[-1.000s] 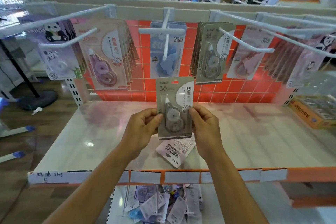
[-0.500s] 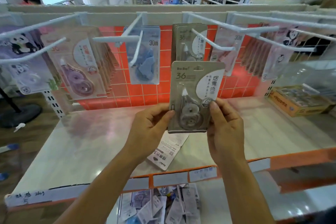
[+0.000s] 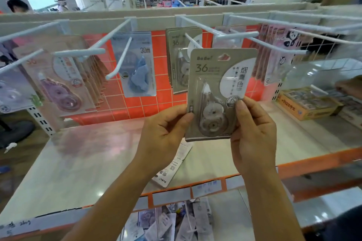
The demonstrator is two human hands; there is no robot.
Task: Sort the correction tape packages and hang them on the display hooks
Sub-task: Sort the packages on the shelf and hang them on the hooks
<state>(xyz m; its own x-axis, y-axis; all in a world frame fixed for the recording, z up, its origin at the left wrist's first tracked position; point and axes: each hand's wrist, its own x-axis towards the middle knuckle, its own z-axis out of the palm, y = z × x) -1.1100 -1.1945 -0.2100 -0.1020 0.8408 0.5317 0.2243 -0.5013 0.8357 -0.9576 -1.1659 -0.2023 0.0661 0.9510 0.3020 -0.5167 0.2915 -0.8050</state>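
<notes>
Grey package (image 3: 219,92) is held upright above the shelf (image 3: 88,162), pinched at its lower left edge by the left hand (image 3: 164,129) and at its lower right by the right hand (image 3: 252,133). Matching packs (image 3: 176,60) are hung on a hook (image 3: 193,41) just behind it, farther away.

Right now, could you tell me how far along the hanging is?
Done: several hooks carry packages, including a grey stack. In hand: the left hand and right hand hold a grey package before that stack. Remaining: a loose package on the shelf and a pile below.
</notes>
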